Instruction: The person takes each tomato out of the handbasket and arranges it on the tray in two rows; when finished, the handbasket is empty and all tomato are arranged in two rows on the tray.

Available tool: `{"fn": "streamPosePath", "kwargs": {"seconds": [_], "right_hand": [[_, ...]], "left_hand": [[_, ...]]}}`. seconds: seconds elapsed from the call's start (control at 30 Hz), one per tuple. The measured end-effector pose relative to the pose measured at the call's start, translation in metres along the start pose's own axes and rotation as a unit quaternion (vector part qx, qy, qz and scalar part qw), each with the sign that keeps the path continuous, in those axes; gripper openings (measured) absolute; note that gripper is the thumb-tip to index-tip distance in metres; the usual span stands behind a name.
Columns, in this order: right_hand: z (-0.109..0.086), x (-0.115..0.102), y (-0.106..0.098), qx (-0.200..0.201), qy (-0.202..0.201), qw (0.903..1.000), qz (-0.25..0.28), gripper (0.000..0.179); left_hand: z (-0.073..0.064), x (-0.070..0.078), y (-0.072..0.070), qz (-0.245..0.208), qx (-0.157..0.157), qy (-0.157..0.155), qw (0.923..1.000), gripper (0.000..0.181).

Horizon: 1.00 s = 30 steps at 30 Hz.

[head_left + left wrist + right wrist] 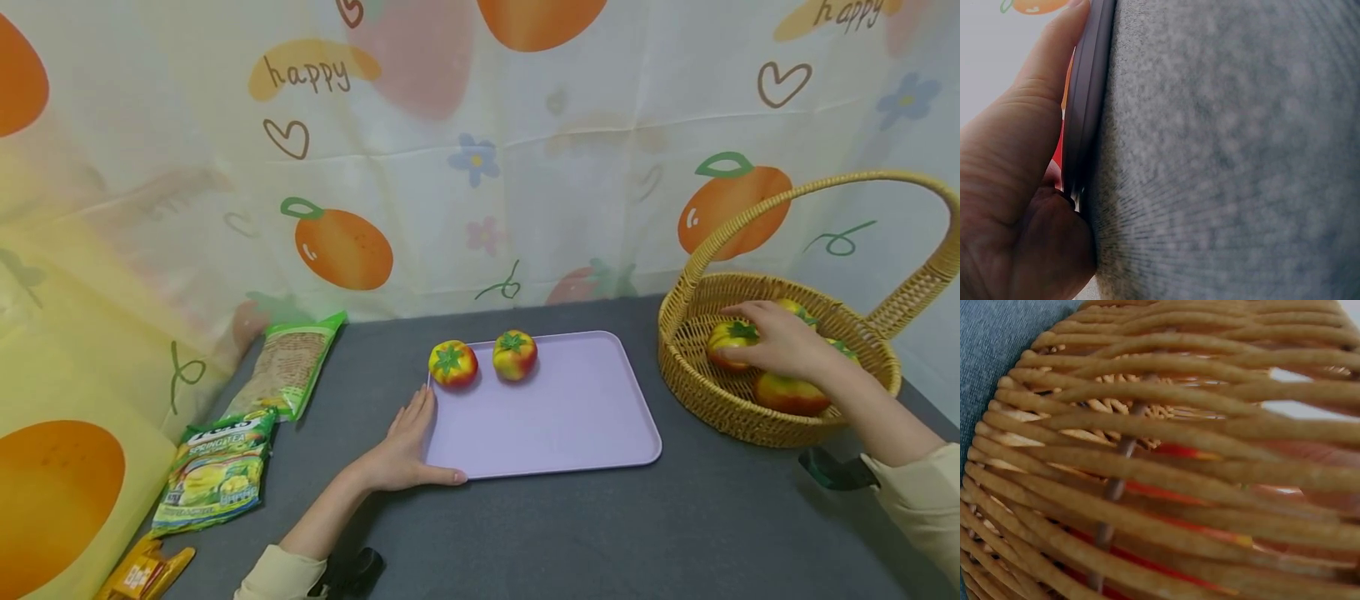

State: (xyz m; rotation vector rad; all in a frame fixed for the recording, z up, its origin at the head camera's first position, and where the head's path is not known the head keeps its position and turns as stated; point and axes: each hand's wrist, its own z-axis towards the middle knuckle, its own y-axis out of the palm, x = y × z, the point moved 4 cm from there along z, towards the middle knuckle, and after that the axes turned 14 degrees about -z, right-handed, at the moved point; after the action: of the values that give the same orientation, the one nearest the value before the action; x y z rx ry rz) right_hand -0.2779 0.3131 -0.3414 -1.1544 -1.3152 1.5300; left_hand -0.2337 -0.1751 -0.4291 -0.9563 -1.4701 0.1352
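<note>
A lilac tray (555, 417) lies on the dark table. On its far left part are two red-and-yellow tomatoes with green leafy tops, one tomato (453, 365) at the corner and another tomato (515, 356) beside it. My left hand (405, 446) rests against the tray's left edge, fingers straight, thumb along the front edge. In the left wrist view the thumb (1041, 81) lies by the tray's rim (1088, 81). My right hand (787, 337) reaches into a wicker basket (738, 417) and grips a tomato (726, 340) between thumb and fingers. The basket's weave hides most of that hand in the right wrist view.
More tomatoes, among them a large one (787, 393), lie in the basket, whose tall handle (825, 183) arches over it. At the left are a green-edged bag (285, 367), a green and yellow packet (213, 475) and an orange wrapper (142, 575). A printed curtain (450, 208) hangs behind.
</note>
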Motion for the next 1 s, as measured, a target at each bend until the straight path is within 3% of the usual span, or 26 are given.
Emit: {"fn": "streamPosePath", "kwargs": {"seconds": [0.47,1.0], "right_hand": [[0.006,0.009,0.012,-0.016,-0.019,0.9994,-0.022,0.074],[0.011,0.012,0.02,-0.023,-0.024,0.9994,-0.009,0.081]], "left_hand": [[0.0,0.0,0.0,-0.004,-0.002,0.005,1.0,0.13],[0.0,0.0,0.0,-0.003,-0.001,-0.004,1.0,0.13]]}}
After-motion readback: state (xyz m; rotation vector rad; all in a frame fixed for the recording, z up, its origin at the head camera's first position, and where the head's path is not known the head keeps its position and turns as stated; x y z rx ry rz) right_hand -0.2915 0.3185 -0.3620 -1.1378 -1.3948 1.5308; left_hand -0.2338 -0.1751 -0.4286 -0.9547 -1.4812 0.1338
